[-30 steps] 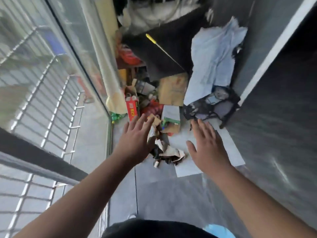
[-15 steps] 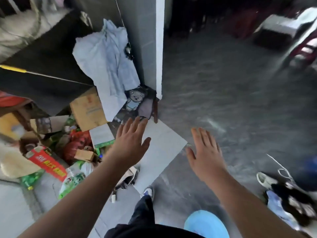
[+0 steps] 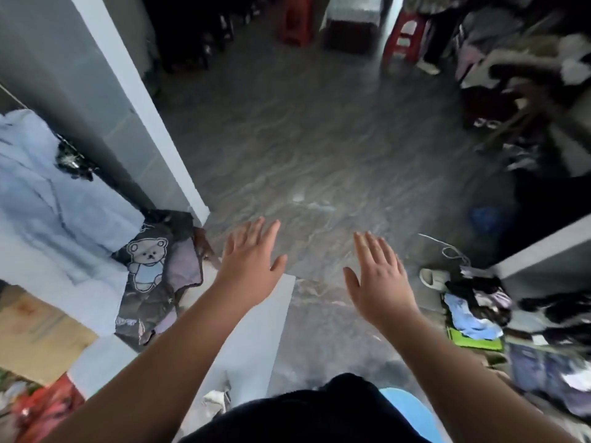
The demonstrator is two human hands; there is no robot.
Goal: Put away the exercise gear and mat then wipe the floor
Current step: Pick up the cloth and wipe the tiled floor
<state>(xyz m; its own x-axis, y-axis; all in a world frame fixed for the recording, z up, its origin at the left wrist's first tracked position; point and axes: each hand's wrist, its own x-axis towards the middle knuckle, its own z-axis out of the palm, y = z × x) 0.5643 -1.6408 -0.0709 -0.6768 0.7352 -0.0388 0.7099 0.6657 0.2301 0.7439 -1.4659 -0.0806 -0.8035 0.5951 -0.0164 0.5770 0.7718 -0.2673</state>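
Observation:
My left hand (image 3: 248, 262) and my right hand (image 3: 379, 279) are both held out in front of me, palms down, fingers spread, holding nothing. They hover over the grey marbled floor (image 3: 319, 155), which stretches ahead into the room. A white flat sheet (image 3: 256, 340) lies on the floor under my left forearm. No exercise gear or mat can be made out in the head view.
A grey wall corner with white trim (image 3: 144, 103) stands at left. Below it lie a pale blue cloth (image 3: 48, 212), a bear-print bag (image 3: 153, 273) and cardboard (image 3: 35, 340). Clothes and a slipper (image 3: 433, 278) pile at right. Red stools (image 3: 404, 36) stand far back.
My view has swung right, away from the window and the clutter pile toward the open room. Both hands stay open and raised, holding nothing.

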